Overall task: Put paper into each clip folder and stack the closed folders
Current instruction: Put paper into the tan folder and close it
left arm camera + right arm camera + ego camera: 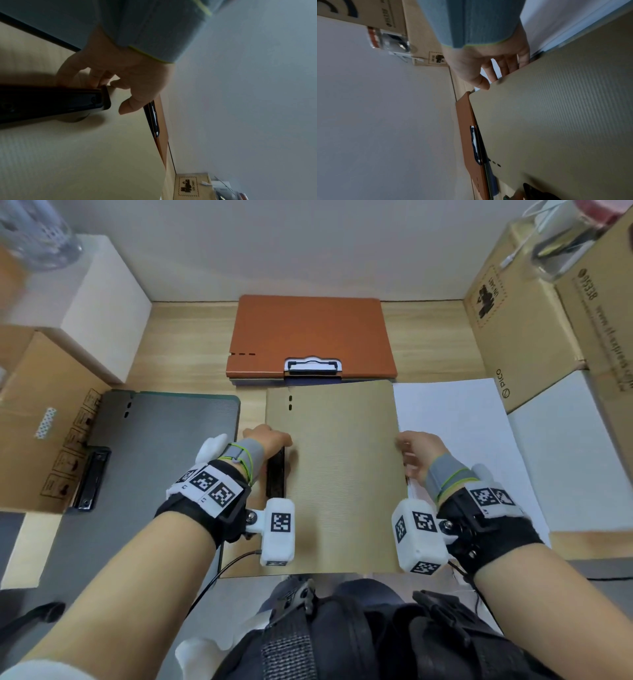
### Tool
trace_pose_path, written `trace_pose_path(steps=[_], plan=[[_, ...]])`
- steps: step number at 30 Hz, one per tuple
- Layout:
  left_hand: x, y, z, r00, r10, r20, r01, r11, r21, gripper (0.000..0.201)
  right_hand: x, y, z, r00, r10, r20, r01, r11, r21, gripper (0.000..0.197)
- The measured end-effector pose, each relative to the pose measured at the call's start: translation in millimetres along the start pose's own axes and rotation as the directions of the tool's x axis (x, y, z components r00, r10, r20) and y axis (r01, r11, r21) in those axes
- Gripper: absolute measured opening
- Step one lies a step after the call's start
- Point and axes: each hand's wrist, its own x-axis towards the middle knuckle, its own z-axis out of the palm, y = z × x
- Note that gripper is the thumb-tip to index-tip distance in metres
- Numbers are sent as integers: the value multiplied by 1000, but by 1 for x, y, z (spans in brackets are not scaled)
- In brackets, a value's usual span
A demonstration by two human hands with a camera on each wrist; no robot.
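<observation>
A closed tan clip folder [335, 474] lies in front of me on the wooden desk, its black clip [275, 474] along the left edge. My left hand [270, 438] grips that edge at the clip's far end; in the left wrist view the fingers [96, 79] curl behind the clip [51, 102]. My right hand [406, 453] pinches the folder's right edge, thumb on top [481, 82] and fingers beneath. An orange folder [308, 333] with a silver clip [313, 366] tops a pile at the back. A grey folder [164, 446] lies at the left. White paper [462, 440] lies at the right.
Cardboard boxes stand at the left [44, 419] and the right [520, 330], and a white box [102, 313] at the back left. A glass jar [34, 234] sits on the white box. The wall closes the desk at the back.
</observation>
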Motion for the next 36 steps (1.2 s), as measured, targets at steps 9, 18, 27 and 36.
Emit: trace_pose_path(steps=[9, 18, 27, 36], plan=[[-54, 50, 5, 953, 130, 273, -97, 986, -132, 61, -27, -44, 1, 956, -239, 168, 237, 971, 34, 19], [-100, 78, -37, 875, 357, 328, -284, 925, -251, 40, -58, -75, 35, 844, -388, 370, 401, 915, 45, 21], [-104, 47, -81, 858, 409, 310, -289, 884, -368, 31, -52, -63, 82, 779, -392, 491, 448, 894, 3, 18], [-85, -19, -163, 893, 417, 167, -320, 851, -415, 38, 39, 24, 105, 960, -204, 193, 278, 599, -751, 59]])
